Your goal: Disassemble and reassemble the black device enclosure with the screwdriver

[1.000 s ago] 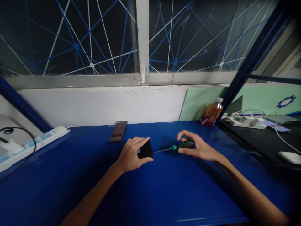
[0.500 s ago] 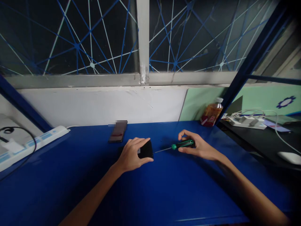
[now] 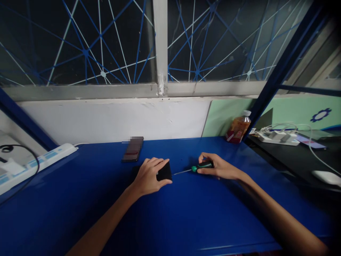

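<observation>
My left hand point(image 3: 149, 176) grips a black box-like device point(image 3: 164, 171) on the blue table, thumb along its near edge and fingers along its far edge. The palm hides much of it, so its exact kind cannot be told. From the right, my right hand point(image 3: 218, 166) holds a screwdriver point(image 3: 204, 165) with a green and black handle, its fingers wrapped around the grip. The thin shaft points left, and its tip is at or very close to the device's right end. A dark phone point(image 3: 133, 149) lies behind my left hand.
A white power strip point(image 3: 39, 163) with a black cable lies along the left. At the back right stands a drink bottle point(image 3: 238, 127) by a blue post. On the black desk to the right are another power strip point(image 3: 279, 138), cables and a white mouse point(image 3: 326, 177).
My right hand has shifted left and slightly down, with its fingers closing around the screwdriver handle. The left hand still holds the black device in nearly the same place.
</observation>
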`<state>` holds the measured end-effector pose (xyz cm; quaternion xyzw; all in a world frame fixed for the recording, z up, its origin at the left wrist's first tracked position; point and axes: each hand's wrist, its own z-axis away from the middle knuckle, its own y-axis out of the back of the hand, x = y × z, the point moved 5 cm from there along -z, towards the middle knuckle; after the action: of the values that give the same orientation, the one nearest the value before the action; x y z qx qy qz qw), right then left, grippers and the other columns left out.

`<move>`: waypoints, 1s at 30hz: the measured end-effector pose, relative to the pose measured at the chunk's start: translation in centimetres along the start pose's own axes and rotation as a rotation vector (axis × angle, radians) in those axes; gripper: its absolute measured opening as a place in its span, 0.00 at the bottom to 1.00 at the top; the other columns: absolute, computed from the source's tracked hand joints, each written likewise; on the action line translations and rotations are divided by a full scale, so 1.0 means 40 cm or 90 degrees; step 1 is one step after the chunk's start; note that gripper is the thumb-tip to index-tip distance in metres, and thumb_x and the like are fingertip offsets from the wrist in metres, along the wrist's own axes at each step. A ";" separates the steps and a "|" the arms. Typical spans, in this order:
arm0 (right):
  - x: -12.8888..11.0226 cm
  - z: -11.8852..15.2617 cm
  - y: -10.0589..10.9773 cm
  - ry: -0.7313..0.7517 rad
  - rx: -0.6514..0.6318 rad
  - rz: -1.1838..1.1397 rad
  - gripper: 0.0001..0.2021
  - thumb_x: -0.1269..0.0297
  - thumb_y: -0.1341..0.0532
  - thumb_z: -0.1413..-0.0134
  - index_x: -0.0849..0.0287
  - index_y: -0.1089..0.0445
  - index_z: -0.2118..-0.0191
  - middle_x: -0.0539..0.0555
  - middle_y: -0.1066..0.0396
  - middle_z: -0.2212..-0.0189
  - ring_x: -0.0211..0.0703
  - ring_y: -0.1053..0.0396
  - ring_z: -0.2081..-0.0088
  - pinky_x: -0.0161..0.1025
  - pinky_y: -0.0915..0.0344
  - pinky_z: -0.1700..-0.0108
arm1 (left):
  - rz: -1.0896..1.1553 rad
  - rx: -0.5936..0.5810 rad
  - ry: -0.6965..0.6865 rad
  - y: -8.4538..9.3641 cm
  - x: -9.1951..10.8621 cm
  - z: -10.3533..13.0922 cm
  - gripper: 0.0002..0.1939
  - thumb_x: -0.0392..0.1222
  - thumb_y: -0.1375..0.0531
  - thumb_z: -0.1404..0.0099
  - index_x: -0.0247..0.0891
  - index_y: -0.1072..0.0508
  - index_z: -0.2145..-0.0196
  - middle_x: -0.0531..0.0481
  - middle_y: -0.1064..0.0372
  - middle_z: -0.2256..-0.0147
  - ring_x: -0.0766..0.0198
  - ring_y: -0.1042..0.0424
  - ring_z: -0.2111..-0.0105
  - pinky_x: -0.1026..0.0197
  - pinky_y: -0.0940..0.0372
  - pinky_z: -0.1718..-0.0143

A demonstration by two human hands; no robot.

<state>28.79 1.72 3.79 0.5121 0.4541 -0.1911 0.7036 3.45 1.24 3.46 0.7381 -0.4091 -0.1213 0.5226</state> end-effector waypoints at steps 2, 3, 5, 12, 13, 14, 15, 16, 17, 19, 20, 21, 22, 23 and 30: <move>0.006 -0.004 0.000 0.005 0.000 0.004 0.18 0.47 0.40 0.49 0.60 0.35 0.67 0.48 0.36 0.76 0.32 0.44 0.81 0.32 0.46 0.80 | -0.011 -0.001 -0.015 -0.006 0.002 0.002 0.34 0.58 0.38 0.43 0.42 0.38 0.43 0.42 0.31 0.51 0.48 0.34 0.54 0.46 0.40 0.57; 0.005 -0.006 0.002 0.020 0.013 0.021 0.18 0.47 0.41 0.47 0.61 0.34 0.69 0.48 0.38 0.78 0.32 0.44 0.80 0.32 0.46 0.78 | -0.018 -0.001 -0.021 -0.009 0.003 0.003 0.34 0.59 0.38 0.43 0.42 0.38 0.43 0.41 0.31 0.51 0.48 0.34 0.54 0.46 0.41 0.56; 0.001 -0.010 0.002 0.048 0.033 0.049 0.20 0.47 0.45 0.43 0.61 0.34 0.74 0.46 0.43 0.81 0.32 0.47 0.79 0.33 0.49 0.77 | -0.034 -0.002 -0.029 -0.012 0.004 0.004 0.32 0.58 0.39 0.42 0.41 0.36 0.44 0.41 0.32 0.51 0.47 0.34 0.54 0.45 0.41 0.56; -0.005 -0.008 -0.005 0.059 -0.014 0.007 0.16 0.51 0.36 0.51 0.59 0.37 0.68 0.45 0.42 0.77 0.32 0.47 0.76 0.32 0.48 0.74 | -0.054 -0.010 -0.035 -0.012 0.008 0.003 0.30 0.58 0.40 0.41 0.39 0.34 0.46 0.40 0.32 0.51 0.47 0.34 0.54 0.45 0.40 0.57; -0.003 -0.008 -0.004 0.060 -0.014 -0.006 0.17 0.53 0.34 0.54 0.59 0.37 0.67 0.44 0.42 0.77 0.32 0.46 0.76 0.32 0.48 0.74 | -0.055 -0.011 -0.034 -0.013 0.008 0.003 0.31 0.58 0.39 0.42 0.39 0.34 0.46 0.40 0.32 0.51 0.47 0.34 0.54 0.46 0.40 0.57; 0.001 -0.008 -0.002 0.054 -0.014 -0.020 0.17 0.53 0.33 0.55 0.59 0.38 0.67 0.44 0.43 0.77 0.32 0.46 0.77 0.31 0.49 0.75 | -0.056 -0.012 -0.033 -0.014 0.007 0.003 0.31 0.58 0.39 0.42 0.38 0.34 0.46 0.40 0.32 0.51 0.47 0.34 0.54 0.46 0.40 0.57; 0.007 -0.008 -0.002 0.041 -0.015 -0.032 0.17 0.53 0.34 0.55 0.59 0.38 0.67 0.44 0.43 0.78 0.31 0.46 0.78 0.31 0.50 0.77 | -0.056 -0.013 -0.032 -0.015 0.006 0.003 0.31 0.58 0.39 0.42 0.38 0.33 0.46 0.40 0.32 0.51 0.47 0.34 0.54 0.46 0.40 0.57; 0.013 -0.009 -0.002 0.026 -0.017 -0.041 0.17 0.52 0.34 0.54 0.59 0.38 0.67 0.44 0.42 0.79 0.31 0.46 0.80 0.31 0.50 0.78 | -0.057 -0.012 -0.030 -0.016 0.005 0.003 0.31 0.59 0.39 0.42 0.38 0.33 0.46 0.40 0.32 0.51 0.47 0.34 0.54 0.46 0.40 0.57; 0.017 -0.010 -0.002 0.015 -0.015 -0.040 0.17 0.51 0.36 0.53 0.59 0.37 0.68 0.44 0.41 0.80 0.31 0.46 0.80 0.31 0.50 0.79 | -0.057 -0.010 -0.030 -0.016 0.004 0.002 0.31 0.59 0.39 0.42 0.38 0.33 0.46 0.40 0.32 0.51 0.47 0.34 0.54 0.46 0.40 0.57; 0.018 -0.013 -0.001 0.020 -0.002 0.002 0.18 0.48 0.38 0.51 0.61 0.34 0.70 0.47 0.38 0.79 0.32 0.44 0.80 0.31 0.49 0.80 | -0.060 -0.009 -0.030 -0.017 0.002 0.003 0.31 0.59 0.39 0.42 0.38 0.33 0.46 0.40 0.32 0.51 0.47 0.34 0.54 0.46 0.40 0.57; 0.013 -0.013 0.000 0.035 0.011 0.041 0.19 0.47 0.39 0.50 0.61 0.32 0.70 0.48 0.38 0.79 0.32 0.44 0.79 0.32 0.49 0.79 | -0.062 -0.007 -0.029 -0.017 0.000 0.003 0.31 0.59 0.40 0.42 0.38 0.33 0.46 0.40 0.31 0.51 0.47 0.34 0.54 0.46 0.40 0.57; 0.008 -0.013 0.000 0.052 0.025 0.083 0.19 0.47 0.41 0.48 0.61 0.31 0.72 0.48 0.38 0.79 0.32 0.45 0.79 0.32 0.49 0.79 | -0.063 -0.007 -0.029 -0.016 -0.001 0.003 0.30 0.59 0.40 0.42 0.38 0.33 0.47 0.40 0.31 0.51 0.47 0.34 0.54 0.46 0.40 0.57; 0.002 -0.013 0.000 0.064 0.036 0.118 0.20 0.47 0.43 0.46 0.61 0.31 0.73 0.48 0.39 0.80 0.32 0.47 0.79 0.33 0.50 0.78 | -0.065 -0.007 -0.029 -0.016 -0.003 0.003 0.30 0.59 0.40 0.41 0.38 0.33 0.46 0.39 0.31 0.51 0.47 0.33 0.54 0.45 0.40 0.57; -0.003 -0.012 -0.003 0.070 0.037 0.140 0.22 0.47 0.45 0.43 0.61 0.31 0.74 0.47 0.41 0.82 0.32 0.48 0.79 0.33 0.51 0.78 | -0.065 -0.006 -0.028 -0.015 -0.004 0.003 0.31 0.59 0.40 0.41 0.38 0.33 0.46 0.39 0.31 0.51 0.47 0.33 0.54 0.45 0.40 0.57; 0.003 -0.010 -0.019 0.074 0.006 0.056 0.18 0.52 0.34 0.54 0.58 0.38 0.63 0.47 0.35 0.74 0.33 0.41 0.76 0.32 0.44 0.75 | -0.054 -0.003 -0.034 -0.014 -0.006 0.005 0.30 0.58 0.40 0.41 0.39 0.34 0.46 0.40 0.32 0.51 0.47 0.33 0.54 0.44 0.40 0.56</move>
<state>28.11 1.81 3.26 0.5453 0.4703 -0.1319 0.6812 3.43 1.36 2.84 0.7499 -0.3913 -0.1641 0.5077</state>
